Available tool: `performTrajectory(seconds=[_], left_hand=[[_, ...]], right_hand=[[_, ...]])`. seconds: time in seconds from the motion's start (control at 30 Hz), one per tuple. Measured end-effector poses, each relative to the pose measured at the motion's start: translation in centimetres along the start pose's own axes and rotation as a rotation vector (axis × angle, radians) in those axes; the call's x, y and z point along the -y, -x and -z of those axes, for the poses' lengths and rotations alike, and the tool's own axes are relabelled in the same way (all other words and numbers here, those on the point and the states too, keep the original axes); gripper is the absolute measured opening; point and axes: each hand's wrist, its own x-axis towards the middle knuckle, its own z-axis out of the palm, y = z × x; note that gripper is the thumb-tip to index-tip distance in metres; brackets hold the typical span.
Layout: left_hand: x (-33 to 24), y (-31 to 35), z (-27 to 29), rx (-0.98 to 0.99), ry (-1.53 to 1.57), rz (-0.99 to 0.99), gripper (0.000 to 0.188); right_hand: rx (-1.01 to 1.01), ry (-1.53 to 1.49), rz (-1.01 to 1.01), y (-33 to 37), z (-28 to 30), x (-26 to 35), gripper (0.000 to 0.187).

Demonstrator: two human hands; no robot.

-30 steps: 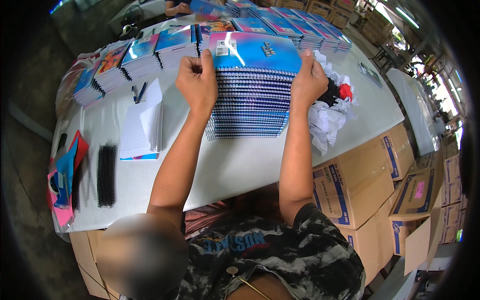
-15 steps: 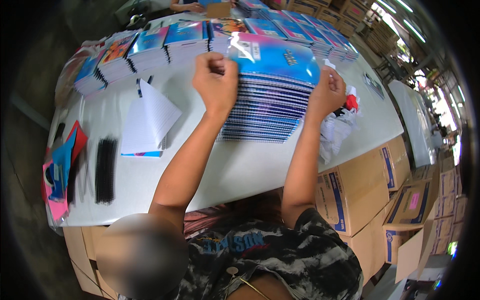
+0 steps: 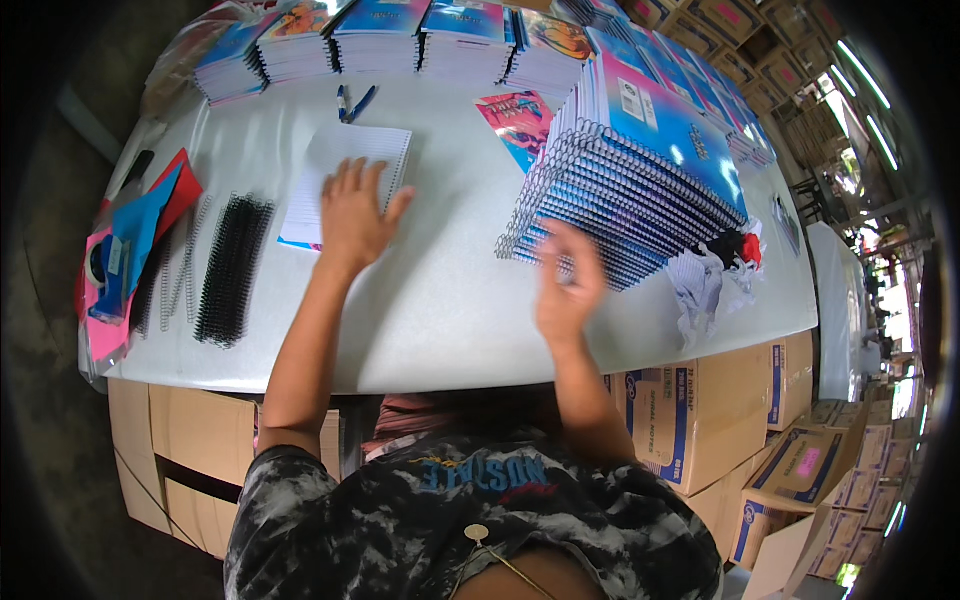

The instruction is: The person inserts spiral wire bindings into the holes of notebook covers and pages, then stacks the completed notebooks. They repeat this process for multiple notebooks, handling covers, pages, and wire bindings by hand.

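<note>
My left hand [image 3: 357,213] lies flat, fingers spread, on the lined page of an open spiral notebook [image 3: 330,145]. A strip of the notebook's blue and pink cover shows under its lower edge. My right hand [image 3: 570,285] hovers at the near side of a tall stack of spiral notebooks [image 3: 640,180], somewhat blurred. Its index finger is stretched out, and I see nothing held in it. The stack has blue and pink covers, with the coils facing me. Behind the stack's left side lies a loose pink and blue cover [image 3: 517,125].
Black binding coils [image 3: 235,270] lie on the left of the white table [image 3: 440,330], beside coloured sheets and a tape dispenser [image 3: 112,275]. Two pens [image 3: 355,104] lie beyond the open notebook. More notebook stacks [image 3: 375,45] line the back. Crumpled paper [image 3: 697,290] and cardboard boxes [image 3: 690,410] are at right.
Both hands have left the top of the notebook stack. My left hand has moved left onto the open notebook, whose raised page now lies flat. My right hand has come nearer me. The view has shifted.
</note>
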Motion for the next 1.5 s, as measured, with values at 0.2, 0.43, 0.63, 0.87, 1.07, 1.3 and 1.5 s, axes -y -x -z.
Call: performTrajectory(seconds=[0.2,0.43,0.63,0.87,1.07,1.3,1.5], left_hand=[[3.9,2.1,1.5,0.196,0.118,0.09,0.073],[3.9,2.7,2.3,0.297,0.157,0.036,0.092],[4.8,2.7,1.9,0.32,0.171,0.045,0.083],[5.2,2.8,2.3,0.262,0.211,0.008,0.069],[4.9,2.6,2.8,0.258,0.225,-0.002,0.067],[5.3,2.0,3.4,0.293,0.343,0.064,0.067],[6.3,1.7,2.3,0.254,0.517,0.132,0.062]], right_hand=[[0.319,0.26,-0.264,-3.1,-11.1,-6.2,0.046],[0.146,1.139,-0.6,-7.2,-15.4,-16.2,0.067],[0.508,1.025,-0.521,-7.9,-18.3,-14.3,0.073],[0.407,1.109,-0.508,-7.1,-17.5,-13.2,0.071],[0.582,1.217,-0.402,-5.4,-16.8,-11.7,0.069],[0.607,1.16,-0.179,-0.7,-14.2,-7.9,0.076],[0.623,0.997,-0.211,1.0,-12.5,-6.4,0.076]])
